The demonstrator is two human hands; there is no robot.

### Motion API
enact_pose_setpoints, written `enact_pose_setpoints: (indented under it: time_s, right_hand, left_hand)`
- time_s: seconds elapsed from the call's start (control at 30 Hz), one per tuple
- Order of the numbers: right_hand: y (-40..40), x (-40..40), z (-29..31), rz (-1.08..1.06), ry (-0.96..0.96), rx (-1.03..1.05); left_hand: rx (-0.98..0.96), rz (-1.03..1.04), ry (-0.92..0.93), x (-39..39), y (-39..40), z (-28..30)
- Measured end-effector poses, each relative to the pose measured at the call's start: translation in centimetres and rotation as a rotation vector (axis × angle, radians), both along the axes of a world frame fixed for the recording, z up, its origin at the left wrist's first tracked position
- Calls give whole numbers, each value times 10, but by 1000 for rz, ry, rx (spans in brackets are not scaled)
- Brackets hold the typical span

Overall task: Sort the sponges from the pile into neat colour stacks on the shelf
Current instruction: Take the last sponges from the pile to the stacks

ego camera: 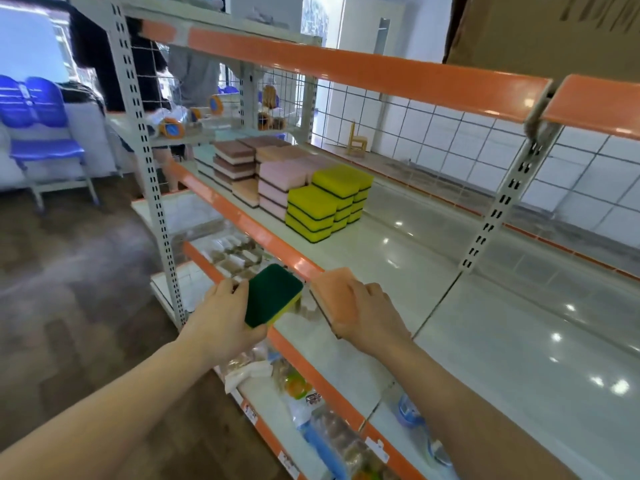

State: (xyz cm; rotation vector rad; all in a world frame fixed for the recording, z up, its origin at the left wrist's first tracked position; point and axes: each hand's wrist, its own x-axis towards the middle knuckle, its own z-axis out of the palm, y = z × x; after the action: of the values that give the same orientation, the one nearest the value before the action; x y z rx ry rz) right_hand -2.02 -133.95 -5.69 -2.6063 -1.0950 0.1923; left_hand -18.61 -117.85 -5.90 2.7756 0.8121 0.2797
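- Hands first: the left hand (227, 311) grips a sponge (273, 295) with its dark green scouring side up and a yellow edge showing below — fingers curled round its left end.
- Right hand (367, 311) lies over a peach sponge (334, 294), fingers curled on its top and near edge; a dark layer shows along its lower side.
- Both sponges are held side by side, close but apart, just at the orange front edge of the shelf (398, 258).
- Beyond the grips, further along the same shelf, yellow stacks (323, 206) stand in stepped heights.
- Just behind those — pink stacks (282, 187), then brown stacks (233, 164) touching them.
- Below the hands, a lower shelf (346, 362) carries packaged goods, too blurred to name.
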Motion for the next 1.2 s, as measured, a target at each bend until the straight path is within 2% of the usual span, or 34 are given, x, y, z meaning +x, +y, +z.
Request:
enact_pose_setpoints:
  time_s: [0.3, 0.63, 1.2]
  right_hand:
    - [48, 54, 10, -16, -57, -4]
    - [86, 112, 10, -43, -21, -92]
    - [81, 133, -10, -78, -15, -101]
  left_hand:
    - [12, -52, -19, 51, 50, 12]
    - [31, -123, -7, 106, 85, 11]
    - [-5, -241, -4, 137, 100, 16]
